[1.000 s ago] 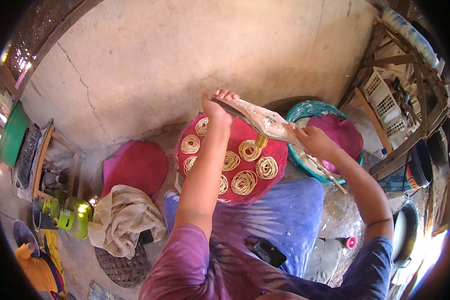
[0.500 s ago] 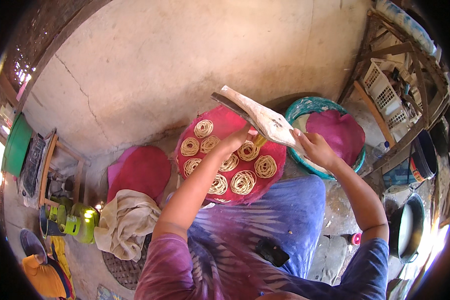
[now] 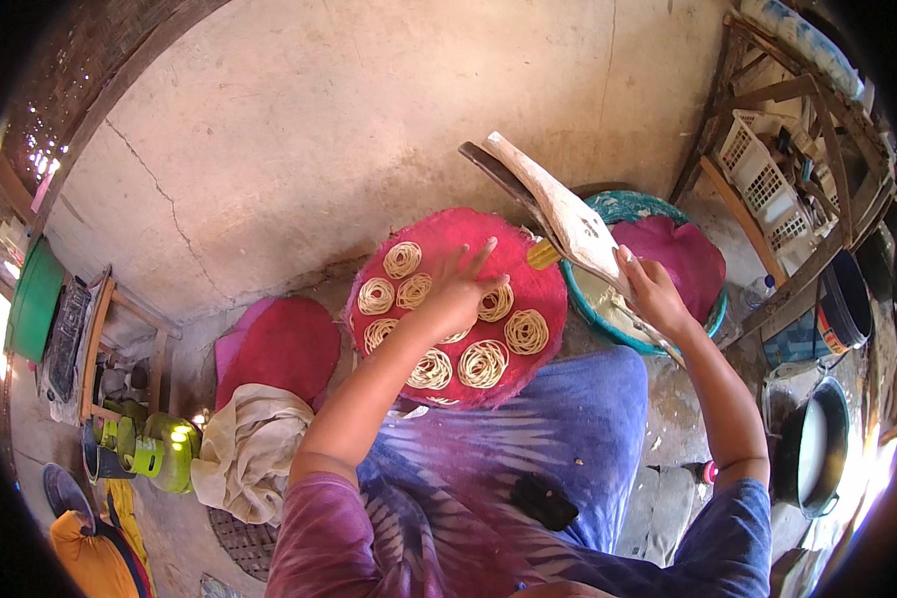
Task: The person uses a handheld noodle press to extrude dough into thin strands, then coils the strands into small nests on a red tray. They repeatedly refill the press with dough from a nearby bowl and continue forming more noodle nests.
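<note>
My right hand is closed round the handle end of a flour-dusted wooden press, two long boards joined at a slant. A yellow cylinder sticks out at its lower left side. My left hand, fingers spread, is over a round red mat and holds nothing. Several pale coils of dough strands lie on this mat, among them a large coil near its front and another coil at its right. My left hand partly covers the middle coils.
Behind the press stands a teal basin with pale dough or flour and a reddish cloth-like round. Other red rounds and a crumpled beige cloth lie at left. A wooden rack stands at right, a wall behind.
My left hand has come off the press and moved down and left over the coils, its fingers spreading. My right hand has swung the press rightward, off the mat and partly over the basin.
</note>
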{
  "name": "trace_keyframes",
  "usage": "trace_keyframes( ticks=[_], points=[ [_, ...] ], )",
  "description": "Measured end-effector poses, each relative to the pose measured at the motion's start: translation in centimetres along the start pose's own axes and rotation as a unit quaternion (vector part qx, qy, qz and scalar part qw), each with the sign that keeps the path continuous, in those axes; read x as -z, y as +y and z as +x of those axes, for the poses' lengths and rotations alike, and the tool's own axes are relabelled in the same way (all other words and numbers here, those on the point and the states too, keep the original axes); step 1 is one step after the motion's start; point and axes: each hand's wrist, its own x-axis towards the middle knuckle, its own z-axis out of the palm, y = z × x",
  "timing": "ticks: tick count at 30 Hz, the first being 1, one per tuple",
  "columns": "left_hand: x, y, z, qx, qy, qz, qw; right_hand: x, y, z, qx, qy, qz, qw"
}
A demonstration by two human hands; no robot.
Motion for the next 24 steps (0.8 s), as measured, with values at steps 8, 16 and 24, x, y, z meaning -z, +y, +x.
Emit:
trace_keyframes(
  ticks=[8,16,24],
  points=[
    [0.6,-0.3,-0.1,-0.095,0.132,0.109,0.981,0.6,1.4,-2.0,0.020,0.042,-0.003,0.999],
    [7.2,-2.9,-4.9,0.039,0.297,0.064,0.952,0.6,6.0,-7.7,-0.029,0.078,-0.024,0.996],
    [4.3,-1.5,-21.0,0.287,0.370,-0.107,0.877,-3.7,12.9,-13.4,-0.122,0.089,0.288,0.946]
  ],
)
